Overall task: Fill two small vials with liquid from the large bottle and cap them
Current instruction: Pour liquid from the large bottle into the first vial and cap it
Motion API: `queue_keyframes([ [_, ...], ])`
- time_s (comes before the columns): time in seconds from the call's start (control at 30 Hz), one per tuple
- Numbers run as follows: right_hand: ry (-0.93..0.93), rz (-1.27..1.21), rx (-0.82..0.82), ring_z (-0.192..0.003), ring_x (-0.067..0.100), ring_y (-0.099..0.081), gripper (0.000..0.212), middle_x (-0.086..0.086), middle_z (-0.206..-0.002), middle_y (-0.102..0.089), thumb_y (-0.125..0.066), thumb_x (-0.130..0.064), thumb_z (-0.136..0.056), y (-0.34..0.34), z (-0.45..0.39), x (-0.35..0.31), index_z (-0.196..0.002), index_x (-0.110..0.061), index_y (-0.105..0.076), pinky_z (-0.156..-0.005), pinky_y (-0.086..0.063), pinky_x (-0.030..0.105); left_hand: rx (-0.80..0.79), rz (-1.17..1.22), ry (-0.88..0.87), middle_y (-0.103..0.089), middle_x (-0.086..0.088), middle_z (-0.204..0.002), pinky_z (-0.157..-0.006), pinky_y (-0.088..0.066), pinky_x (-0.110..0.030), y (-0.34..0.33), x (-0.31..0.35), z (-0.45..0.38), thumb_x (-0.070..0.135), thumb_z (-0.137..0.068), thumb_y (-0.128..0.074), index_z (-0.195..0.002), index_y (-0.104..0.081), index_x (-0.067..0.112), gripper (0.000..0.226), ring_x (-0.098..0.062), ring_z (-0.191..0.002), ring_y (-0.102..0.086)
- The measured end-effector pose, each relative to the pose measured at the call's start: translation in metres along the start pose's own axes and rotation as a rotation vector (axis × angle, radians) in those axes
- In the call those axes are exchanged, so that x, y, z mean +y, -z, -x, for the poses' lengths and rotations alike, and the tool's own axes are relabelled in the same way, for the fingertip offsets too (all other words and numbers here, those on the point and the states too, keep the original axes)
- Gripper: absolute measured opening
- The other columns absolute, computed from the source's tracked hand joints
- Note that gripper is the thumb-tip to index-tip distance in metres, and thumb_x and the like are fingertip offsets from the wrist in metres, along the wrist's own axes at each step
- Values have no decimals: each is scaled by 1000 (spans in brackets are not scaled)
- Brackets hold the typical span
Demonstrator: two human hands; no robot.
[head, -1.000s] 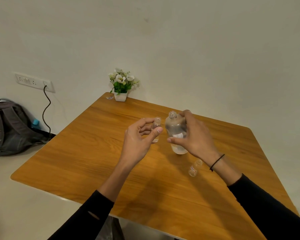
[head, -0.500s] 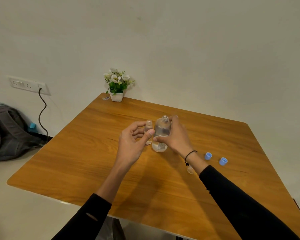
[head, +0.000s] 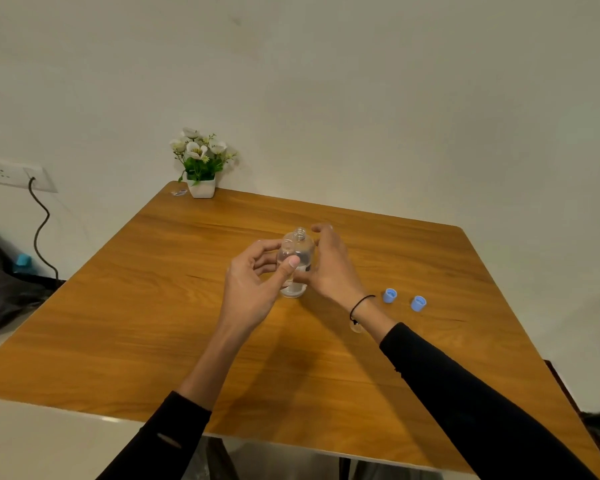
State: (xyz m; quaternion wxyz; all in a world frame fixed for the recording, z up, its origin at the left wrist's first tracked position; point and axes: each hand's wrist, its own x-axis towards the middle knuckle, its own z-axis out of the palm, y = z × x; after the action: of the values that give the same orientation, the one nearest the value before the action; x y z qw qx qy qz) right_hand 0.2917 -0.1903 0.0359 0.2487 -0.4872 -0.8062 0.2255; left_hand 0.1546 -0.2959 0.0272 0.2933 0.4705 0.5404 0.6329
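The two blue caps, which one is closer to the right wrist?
The left blue cap, nearest the wristband; the other blue cap sits farther right toward the table edge.

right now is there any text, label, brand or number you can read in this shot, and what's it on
No text can be read.
large bottle: a small white and dark label patch shows beside the right hand; too blurred to read.
small flat item by the flower pot: print too small to read.
wall socket plate: no legible markings.
blue caps: no lettering visible.
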Motion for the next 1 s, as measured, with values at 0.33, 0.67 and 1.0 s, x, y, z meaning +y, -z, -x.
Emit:
queue_keyframes([
  [0.33, -109, 293, 26, -94, 18, -60, 27, -1, -108, -63, -70, -37, -98, 90, 12, 75, -117, -24, -58, -64, -39, 26, -35, 4, -40, -78, 6, -108, -82, -58, -16, -33, 11, -3, 30, -92, -83, -119, -72, 26, 30, -5, -99, -74],
  [0.67, -202, 496, -164, -92, 29, -58, 16, 9, -118, -57, -61, -13, -101, 62, 31, 129, -116, -19, -61, -73, -46, 36, -86, 12, 3, -79, 5, -106, -92, -62, -30, -60, 8, 4, 30, -89, -84, -120, -73, 28, 33, -12, -102, -75],
  [1.0, -120, 34, 114, -80, 23, -73, 10, 10, -95, -65, -63, -13, -100, 91, 26, 108, -98, -15, -53, -70, -62, 38, -102, -8, -34, -80, 4, -107, -90, -62, -29, -69, 9, -1, 29, -90, -84, -120, -74, 23, 33, -9, -100, -76],
])
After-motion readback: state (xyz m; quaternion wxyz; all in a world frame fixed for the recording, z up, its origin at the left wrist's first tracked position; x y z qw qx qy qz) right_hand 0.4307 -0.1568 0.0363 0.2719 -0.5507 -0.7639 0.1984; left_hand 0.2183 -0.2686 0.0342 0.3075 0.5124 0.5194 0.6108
